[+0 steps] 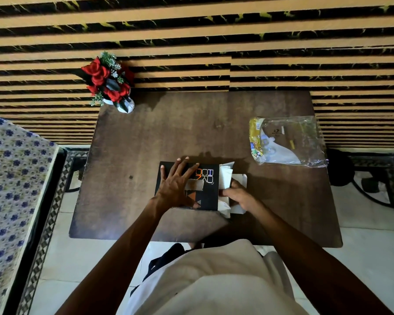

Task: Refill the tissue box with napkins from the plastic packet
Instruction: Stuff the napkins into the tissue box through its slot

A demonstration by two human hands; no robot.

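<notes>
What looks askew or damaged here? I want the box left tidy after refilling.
The black cardboard tissue box has its right end flap open, with white napkins sticking out unevenly beside the right hand. The clear plastic packet lies crumpled, nearly empty. Nothing looks spilled.

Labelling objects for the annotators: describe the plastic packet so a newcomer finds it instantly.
Start at the dark wooden table set against the striped wall. Go to its far right corner, well away from the black tissue box under the hands. The plastic packet lies flat there: crinkled, mostly transparent, with a yellow printed edge, and unlike the box nothing touches it.
</notes>
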